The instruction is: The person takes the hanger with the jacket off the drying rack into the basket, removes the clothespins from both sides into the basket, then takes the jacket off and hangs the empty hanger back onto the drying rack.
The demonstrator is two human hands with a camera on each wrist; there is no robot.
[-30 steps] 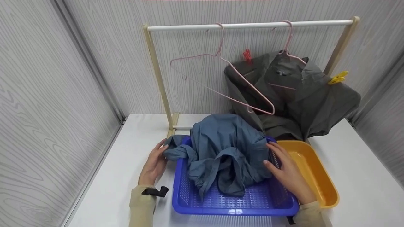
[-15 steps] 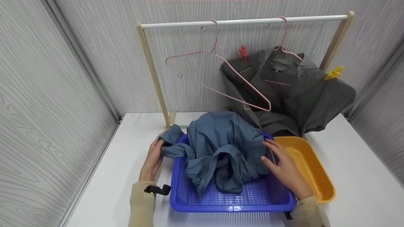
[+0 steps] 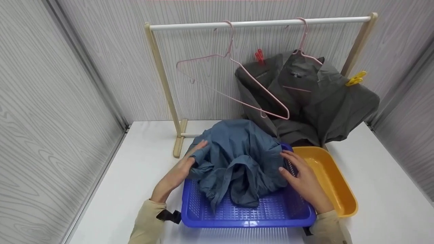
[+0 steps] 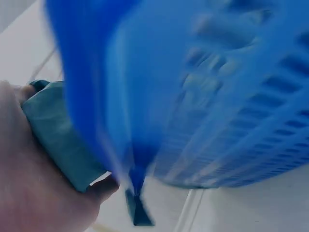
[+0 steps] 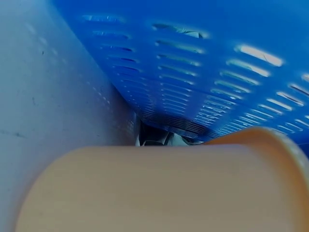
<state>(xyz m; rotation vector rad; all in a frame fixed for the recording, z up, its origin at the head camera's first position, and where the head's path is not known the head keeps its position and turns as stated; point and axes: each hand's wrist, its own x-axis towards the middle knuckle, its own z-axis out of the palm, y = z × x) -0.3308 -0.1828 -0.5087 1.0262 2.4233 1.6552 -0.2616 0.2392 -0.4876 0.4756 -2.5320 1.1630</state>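
A crumpled blue-grey garment (image 3: pixel 234 142) lies heaped in the blue plastic basket (image 3: pixel 249 223), covering its back rim. At the basket's left side my left hand (image 3: pixel 178 173) presses the garment inward with extended fingers. In the left wrist view, a fold of the cloth (image 4: pixel 63 135) shows between the hand and the basket's wall. My right hand (image 3: pixel 307 181) rests at the basket's right rim, its fingers loosely spread and their tips at the garment's edge. The right wrist view shows the basket's slotted side (image 5: pixel 178 72); the right hand's fingers are out of sight there.
Behind the basket stands a rack with a white rail (image 3: pixel 264 23). A bare pink hanger (image 3: pixel 234 61) hangs from it, and a dark garment (image 3: pixel 325 101) hangs at right, with red (image 3: pixel 259 56) and yellow clothespins (image 3: pixel 356 78). An orange tray (image 3: pixel 334 183) sits right of the basket.
My left hand has moved right and inward, bringing the overhanging sleeve-like end of the garment over the basket's left rim. The right hand stays at the right rim.
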